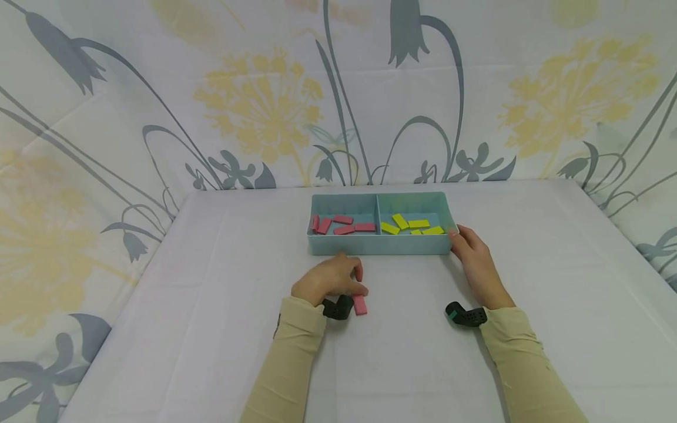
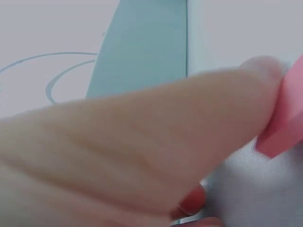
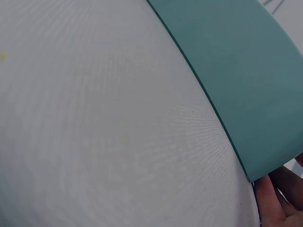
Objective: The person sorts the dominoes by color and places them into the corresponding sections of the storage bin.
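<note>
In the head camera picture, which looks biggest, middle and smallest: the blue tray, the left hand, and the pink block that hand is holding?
1. The blue tray looks biggest.
2. The left hand comes next.
3. The pink block in its grip looks smallest.
The hand and block are nearer the camera than the tray, yet the tray still looks larger.

- In my left wrist view, my own finger fills most of the picture, blurred, and hides the bench beneath it.
- The pink block there is cut off by the right edge; only one corner shows.
- In the head view, my left hand covers the upper end of the pink block, so I can't tell how my fingers sit on it.
- My right wrist view shows only a strip of the teal tray's wall; my fingers are cropped at the bottom corner.
</note>
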Demonstrator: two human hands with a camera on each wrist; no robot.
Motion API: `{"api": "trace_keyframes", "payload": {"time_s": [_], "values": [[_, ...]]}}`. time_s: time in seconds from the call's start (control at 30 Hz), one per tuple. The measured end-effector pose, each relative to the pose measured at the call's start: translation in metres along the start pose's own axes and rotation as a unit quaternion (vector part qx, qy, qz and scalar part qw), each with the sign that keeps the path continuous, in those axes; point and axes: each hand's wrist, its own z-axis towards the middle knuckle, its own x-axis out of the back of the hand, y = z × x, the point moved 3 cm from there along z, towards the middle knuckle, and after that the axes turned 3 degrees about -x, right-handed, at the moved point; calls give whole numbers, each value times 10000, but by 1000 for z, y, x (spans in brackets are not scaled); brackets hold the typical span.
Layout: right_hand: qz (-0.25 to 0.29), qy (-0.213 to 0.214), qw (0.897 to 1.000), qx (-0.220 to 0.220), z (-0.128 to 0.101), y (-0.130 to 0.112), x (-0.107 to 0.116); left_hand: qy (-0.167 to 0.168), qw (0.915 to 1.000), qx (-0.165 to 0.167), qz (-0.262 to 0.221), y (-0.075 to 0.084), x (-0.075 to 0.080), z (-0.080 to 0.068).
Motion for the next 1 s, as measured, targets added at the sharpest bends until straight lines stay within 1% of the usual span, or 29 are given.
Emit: {"api": "trace_keyframes", "payload": {"time_s": [0.1,0.2,0.33,0.5,0.6,0.7,0.83,1.0], "values": [[21,-23,10000,-2,0,0,0,165,9998,-15,58,-1,2,1],[72,-31,10000,-41,0,0,0,218,9998,33,-12,-2,2,1],[67,-31,10000,-13,0,-1,0,175,9996,53,-235,-1,2,2],[-23,-21,10000,13,0,-1,0,83,9991,-110,-395,3,2,3],[-42,-17,10000,5,-1,-1,0,64,9990,-208,-384,6,2,3],[3,-12,10000,0,-1,-2,0,80,9993,-284,-250,9,1,3],[58,-13,10000,-13,-1,-2,0,106,9996,-234,-149,12,-1,3],[50,-8,10000,-17,-1,-2,0,247,9993,-82,-262,10,-2,4]]}}
